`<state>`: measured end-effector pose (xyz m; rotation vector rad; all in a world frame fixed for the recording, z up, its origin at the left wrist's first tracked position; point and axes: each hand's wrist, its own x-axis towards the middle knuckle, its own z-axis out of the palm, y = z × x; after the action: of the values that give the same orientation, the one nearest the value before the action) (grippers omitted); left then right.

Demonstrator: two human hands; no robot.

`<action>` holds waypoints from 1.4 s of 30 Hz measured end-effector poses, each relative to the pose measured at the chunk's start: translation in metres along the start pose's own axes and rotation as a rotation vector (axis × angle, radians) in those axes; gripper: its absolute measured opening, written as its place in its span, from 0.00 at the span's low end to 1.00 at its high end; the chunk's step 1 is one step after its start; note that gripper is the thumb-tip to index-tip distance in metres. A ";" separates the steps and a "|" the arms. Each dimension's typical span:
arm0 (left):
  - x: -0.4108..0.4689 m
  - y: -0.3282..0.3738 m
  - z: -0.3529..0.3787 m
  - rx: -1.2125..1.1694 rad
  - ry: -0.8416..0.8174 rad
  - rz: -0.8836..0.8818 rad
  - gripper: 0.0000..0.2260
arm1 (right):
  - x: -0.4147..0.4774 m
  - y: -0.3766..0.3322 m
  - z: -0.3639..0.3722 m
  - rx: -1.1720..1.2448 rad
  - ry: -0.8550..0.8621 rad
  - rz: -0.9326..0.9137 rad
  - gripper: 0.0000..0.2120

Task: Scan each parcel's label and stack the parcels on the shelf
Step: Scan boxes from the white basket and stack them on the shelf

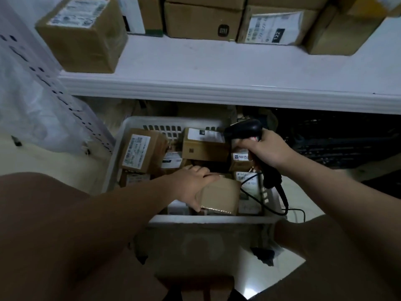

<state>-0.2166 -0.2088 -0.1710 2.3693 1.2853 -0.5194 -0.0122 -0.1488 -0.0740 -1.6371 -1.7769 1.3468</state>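
boxes point(201, 20) on the shelf point(217, 68), basket point(130, 127) far from empty; left hand point(195, 183) fingers point(206, 173) clamp a cardboard parcel point(219, 196), right hand point(264, 148) grips the barcode scanner point(243, 129).

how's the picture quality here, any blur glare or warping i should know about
Head view: dim throughout, deepest shadow under the shelf; wide-angle lens bows the shelf edge; glare patch on the floor tile at bottom; labels in the basket mostly too soft to read; left hand gripping a parcel and right hand holding the scanner slightly blurred.
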 end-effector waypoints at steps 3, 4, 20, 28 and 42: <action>0.003 0.002 -0.005 -0.049 0.023 -0.024 0.47 | 0.000 0.001 -0.009 -0.022 0.022 0.025 0.08; 0.000 0.000 -0.009 -0.057 0.030 -0.028 0.46 | -0.002 0.000 -0.012 -0.011 0.025 0.033 0.08; -0.093 -0.038 -0.155 -1.151 0.916 -0.202 0.19 | -0.032 -0.093 -0.049 0.419 0.142 -0.284 0.12; -0.068 -0.062 -0.167 -1.420 1.157 -0.314 0.36 | -0.015 -0.113 -0.027 0.438 0.290 -0.472 0.15; -0.046 -0.079 -0.166 -1.285 1.215 -0.257 0.24 | -0.014 -0.118 -0.022 0.376 0.241 -0.508 0.14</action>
<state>-0.2850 -0.1183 -0.0196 1.2182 1.5429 1.4815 -0.0569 -0.1370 0.0374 -1.0099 -1.5385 1.1057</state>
